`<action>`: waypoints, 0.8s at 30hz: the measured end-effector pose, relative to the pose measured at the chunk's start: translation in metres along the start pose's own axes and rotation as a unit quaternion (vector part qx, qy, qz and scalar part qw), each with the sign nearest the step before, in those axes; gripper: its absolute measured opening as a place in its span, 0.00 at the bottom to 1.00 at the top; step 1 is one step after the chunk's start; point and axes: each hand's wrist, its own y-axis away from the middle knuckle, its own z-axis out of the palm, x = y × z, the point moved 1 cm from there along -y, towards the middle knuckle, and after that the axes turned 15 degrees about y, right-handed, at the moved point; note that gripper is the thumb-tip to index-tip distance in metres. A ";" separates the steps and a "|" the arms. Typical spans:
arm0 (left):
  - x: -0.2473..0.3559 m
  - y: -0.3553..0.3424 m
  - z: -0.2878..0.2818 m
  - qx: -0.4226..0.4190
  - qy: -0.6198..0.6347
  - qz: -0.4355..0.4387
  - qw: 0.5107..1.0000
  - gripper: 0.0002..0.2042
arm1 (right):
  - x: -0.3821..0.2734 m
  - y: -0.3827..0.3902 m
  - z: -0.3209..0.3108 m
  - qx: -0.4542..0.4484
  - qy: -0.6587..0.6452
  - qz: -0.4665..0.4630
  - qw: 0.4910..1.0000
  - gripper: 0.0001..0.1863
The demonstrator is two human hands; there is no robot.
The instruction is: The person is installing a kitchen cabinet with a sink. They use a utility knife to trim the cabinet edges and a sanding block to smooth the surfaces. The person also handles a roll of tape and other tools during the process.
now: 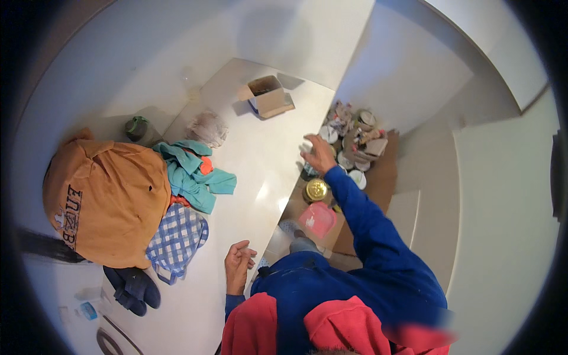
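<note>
My right hand [320,155] reaches forward over the edge of the white table, beside a group of jars and tins. Its fingers are spread and bent, with nothing seen in them. Under and around it are white lids [357,178], crumpled paper [338,118] and a jar with a gold lid [316,190]. My left hand [238,267] is held over the table's near edge, fingers loosely curled but apart, and no object shows in it. Farther back on the table, a small cardboard box [273,103] stands with its top flaps open.
On the left lie an orange printed cloth bag [112,201], teal cloth [192,171], a blue checked cloth [177,239] and dark sandals [133,290]. A crumpled clear plastic bag [207,128] sits behind them. Low beside the table are a pink plastic piece [318,219] and a brown cardboard side [387,168].
</note>
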 end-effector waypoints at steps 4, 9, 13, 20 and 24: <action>0.007 -0.033 0.034 0.064 0.008 0.043 0.997 0.20 | 0.045 -0.145 0.033 -0.114 0.140 -0.078 0.980 0.57; 0.000 -0.082 0.093 0.115 0.008 0.070 0.991 0.17 | 0.071 -0.261 0.078 -0.190 0.215 -0.166 0.944 0.65; -0.020 -0.104 0.135 0.132 -0.025 0.029 0.990 0.17 | 0.066 -0.296 0.079 -0.264 0.219 -0.194 0.919 0.59; -0.015 -0.129 0.163 0.140 -0.017 0.024 0.990 0.19 | 0.083 -0.304 0.095 -0.271 0.129 -0.113 0.947 0.42; -0.004 -0.147 0.166 0.152 0.020 0.027 0.988 0.20 | 0.115 -0.303 0.107 -0.386 -0.096 -0.032 0.917 0.24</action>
